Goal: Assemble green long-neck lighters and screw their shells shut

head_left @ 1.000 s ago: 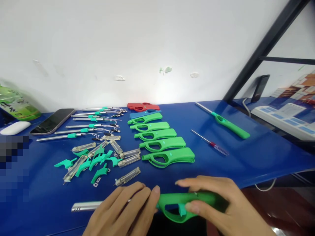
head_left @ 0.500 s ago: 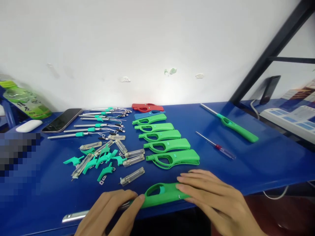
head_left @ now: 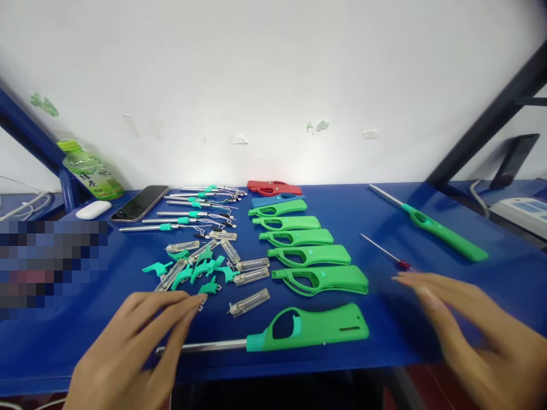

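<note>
A green long-necked gas lighter [head_left: 316, 329] lies across the front of the table, its metal tube pointing left. My left hand [head_left: 137, 341] hovers over the tube's end with fingers bent and a gap between them. Its fingertips come near a turquoise trigger piece [head_left: 209, 286], with no clear grip on anything. Over to the right, my right hand [head_left: 474, 324] is slightly blurred, its fingers apart and empty. Those fingertips are beside a screwdriver [head_left: 404, 265] with a red collar, whose handle is mostly hidden by the hand.
Several green lighter shells [head_left: 327, 280] line up mid-table, with blue [head_left: 277, 199] and red [head_left: 273, 188] ones behind. Clear fuel tanks [head_left: 250, 302], turquoise triggers and wired metal tubes [head_left: 145, 229] lie left. Another lighter [head_left: 444, 233] is at right; a phone [head_left: 141, 203] and bottle [head_left: 92, 173] stand left.
Both hands have let go of the green lighter, which now lies on the table. The right hand has moved right toward the screwdriver, the left hand leftward. The view has shifted left.
</note>
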The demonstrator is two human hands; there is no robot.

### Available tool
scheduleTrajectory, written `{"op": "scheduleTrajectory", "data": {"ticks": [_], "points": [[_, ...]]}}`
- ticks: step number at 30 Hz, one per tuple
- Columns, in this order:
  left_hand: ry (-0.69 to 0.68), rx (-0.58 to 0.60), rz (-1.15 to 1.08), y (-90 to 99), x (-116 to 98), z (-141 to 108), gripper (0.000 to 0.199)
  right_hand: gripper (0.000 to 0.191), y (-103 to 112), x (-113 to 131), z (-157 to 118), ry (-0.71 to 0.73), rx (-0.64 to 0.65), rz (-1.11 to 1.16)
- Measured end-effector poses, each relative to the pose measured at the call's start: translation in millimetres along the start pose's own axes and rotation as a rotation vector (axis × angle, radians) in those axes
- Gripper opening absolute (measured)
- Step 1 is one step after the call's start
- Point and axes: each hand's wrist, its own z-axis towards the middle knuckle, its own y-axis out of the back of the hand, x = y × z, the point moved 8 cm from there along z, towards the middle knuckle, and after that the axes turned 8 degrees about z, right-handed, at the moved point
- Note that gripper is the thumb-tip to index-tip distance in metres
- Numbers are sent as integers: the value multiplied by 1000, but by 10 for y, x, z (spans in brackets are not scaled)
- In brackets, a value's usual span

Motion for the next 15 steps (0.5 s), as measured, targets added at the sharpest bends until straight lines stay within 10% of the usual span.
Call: {"op": "scheduleTrajectory", "data": {"ticks": [6,15], "points": [[33,74,52,-49,121,80,31,65,-39,-449,102,-32,34,-269],[26,104,37,-215,98,406,28,46,-20,-664,130,-46,103,-321]]}}
